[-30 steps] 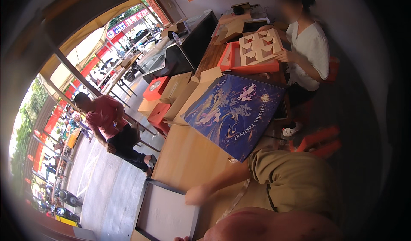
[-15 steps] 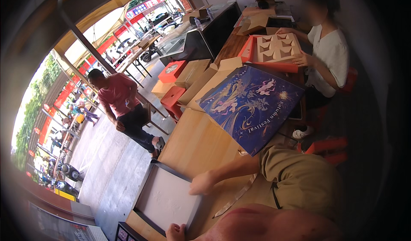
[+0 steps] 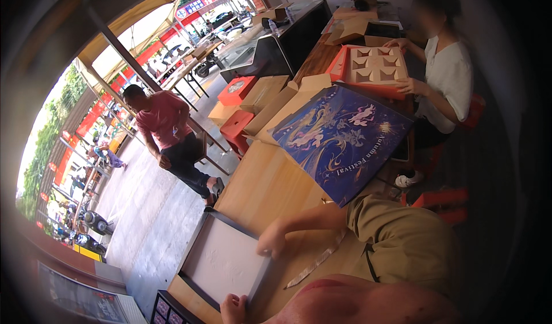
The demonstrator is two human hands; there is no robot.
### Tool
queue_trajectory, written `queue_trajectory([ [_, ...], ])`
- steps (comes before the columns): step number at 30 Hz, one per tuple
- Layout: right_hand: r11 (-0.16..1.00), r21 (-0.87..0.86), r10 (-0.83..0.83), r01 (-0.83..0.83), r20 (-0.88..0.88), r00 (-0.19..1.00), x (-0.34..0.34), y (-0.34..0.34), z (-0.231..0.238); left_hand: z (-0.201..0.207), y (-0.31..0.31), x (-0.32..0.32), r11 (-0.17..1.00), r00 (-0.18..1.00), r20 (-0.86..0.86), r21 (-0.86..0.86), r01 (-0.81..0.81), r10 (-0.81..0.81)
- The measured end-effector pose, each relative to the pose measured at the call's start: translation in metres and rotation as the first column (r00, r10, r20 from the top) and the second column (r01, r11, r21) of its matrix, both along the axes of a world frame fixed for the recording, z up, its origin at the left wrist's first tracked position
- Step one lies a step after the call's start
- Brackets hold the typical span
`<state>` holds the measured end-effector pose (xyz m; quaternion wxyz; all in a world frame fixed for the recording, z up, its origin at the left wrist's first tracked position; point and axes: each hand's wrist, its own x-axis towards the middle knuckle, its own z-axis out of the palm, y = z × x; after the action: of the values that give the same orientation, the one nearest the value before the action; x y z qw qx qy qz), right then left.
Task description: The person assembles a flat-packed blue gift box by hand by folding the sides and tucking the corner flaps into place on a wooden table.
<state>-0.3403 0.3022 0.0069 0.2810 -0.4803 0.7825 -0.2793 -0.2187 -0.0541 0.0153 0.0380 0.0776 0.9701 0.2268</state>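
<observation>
A shallow square box part (image 3: 227, 258) with dark walls and a pale inside lies open side up on the wooden table (image 3: 259, 189). At its lower corner my left hand (image 3: 233, 308) has its fingers curled over the rim. My right hand (image 3: 271, 242) is closed on the wall nearest to me, with its fingers bent over the edge. Faint creases mark the pale bottom. The underside of the box part is hidden. Beyond my right forearm lies a large blue decorated box lid (image 3: 342, 143).
A pale patterned strip (image 3: 313, 266) lies beside my right arm. A dark box (image 3: 167, 309) stands at the bottom edge. Across the table, a co-worker holds a red box (image 3: 374, 65) with a compartment insert. Cartons and a red stool (image 3: 234, 131) stand beyond; a person (image 3: 167, 128) is further left.
The view has shifted slightly. Both my hands stay at the rim of the shallow box part, with hardly any movement. The co-worker's hands remain on the red box.
</observation>
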Motion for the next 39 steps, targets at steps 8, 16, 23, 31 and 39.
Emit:
queue_trajectory([
  [8,0.994,0.092,-0.052,0.063,-0.114,0.992,0.011,-0.006,0.008,-0.001,0.0,0.007,1.0,1.0,-0.004,0.002,-0.003,0.003],
  [16,0.989,0.127,-0.047,0.072,-0.184,0.982,0.022,-0.005,0.033,0.001,0.005,0.009,1.0,0.999,-0.033,0.014,0.011,-0.01],
  [23,0.991,0.101,-0.051,0.089,-0.332,0.942,0.026,-0.006,0.025,-0.001,0.015,0.001,1.0,0.998,-0.054,0.012,0.025,-0.025],
  [31,0.988,0.089,-0.106,0.125,-0.191,0.976,0.024,-0.003,0.025,-0.002,0.028,-0.006,0.999,0.997,-0.067,0.008,0.044,-0.044],
  [39,0.987,0.14,-0.033,0.083,-0.331,0.943,0.018,-0.011,0.015,-0.003,0.033,-0.005,0.998,0.996,-0.077,0.011,0.056,-0.055],
])
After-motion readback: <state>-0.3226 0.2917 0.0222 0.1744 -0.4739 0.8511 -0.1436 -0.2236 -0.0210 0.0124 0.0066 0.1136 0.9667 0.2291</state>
